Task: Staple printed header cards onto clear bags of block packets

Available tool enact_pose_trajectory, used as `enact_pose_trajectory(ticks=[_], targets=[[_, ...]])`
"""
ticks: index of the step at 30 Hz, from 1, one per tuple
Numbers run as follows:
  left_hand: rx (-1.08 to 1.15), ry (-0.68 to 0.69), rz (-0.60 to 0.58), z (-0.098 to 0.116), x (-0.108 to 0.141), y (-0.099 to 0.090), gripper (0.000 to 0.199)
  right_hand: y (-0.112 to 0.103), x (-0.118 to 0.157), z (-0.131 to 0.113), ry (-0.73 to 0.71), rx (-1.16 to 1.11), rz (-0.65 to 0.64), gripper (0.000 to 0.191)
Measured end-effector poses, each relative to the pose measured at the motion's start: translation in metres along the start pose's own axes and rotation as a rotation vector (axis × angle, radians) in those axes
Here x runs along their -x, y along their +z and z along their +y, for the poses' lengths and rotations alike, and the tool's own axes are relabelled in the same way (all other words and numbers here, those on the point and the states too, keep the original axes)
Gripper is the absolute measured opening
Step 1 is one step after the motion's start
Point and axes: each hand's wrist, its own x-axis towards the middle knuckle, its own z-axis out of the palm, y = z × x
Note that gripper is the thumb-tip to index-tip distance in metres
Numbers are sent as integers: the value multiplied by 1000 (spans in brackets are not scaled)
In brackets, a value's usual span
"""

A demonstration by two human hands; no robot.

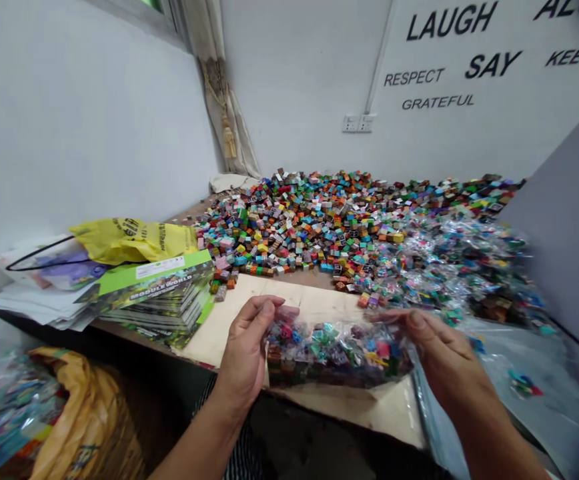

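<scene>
A clear plastic bag (339, 353) filled with small colourful pieces and blocks hangs between my hands over the table's front edge. My left hand (249, 343) pinches the bag's upper left corner between thumb and fingers. At the upper right corner, my right hand (439, 347) grips the plastic, thumb on top. Beneath and behind the bag lies a pale board (249, 293). Past the board, a wide heap of small coloured blocks (299, 220) spreads over the table.
Small filled plastic packets (434, 260) pile up on the right, near a flat clear sheet (559, 373). Left are stacked booklets (159, 300), a yellow bag (134, 240) and white papers (39, 300). An orange sack (89, 420) of packets stands at the lower left.
</scene>
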Motion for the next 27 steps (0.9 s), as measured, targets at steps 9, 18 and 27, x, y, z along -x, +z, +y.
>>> enact_pose_trajectory(ticks=[9,18,27], targets=[[-311,215,21,10,3,-14,19,-9,1,9,62,43,42,47],[-472,87,-131,47,-7,-15,34,9,3,1,22,-193,17,40],[-1372,455,-827,74,-37,73,35,8,4,1,24,-209,-59,42]])
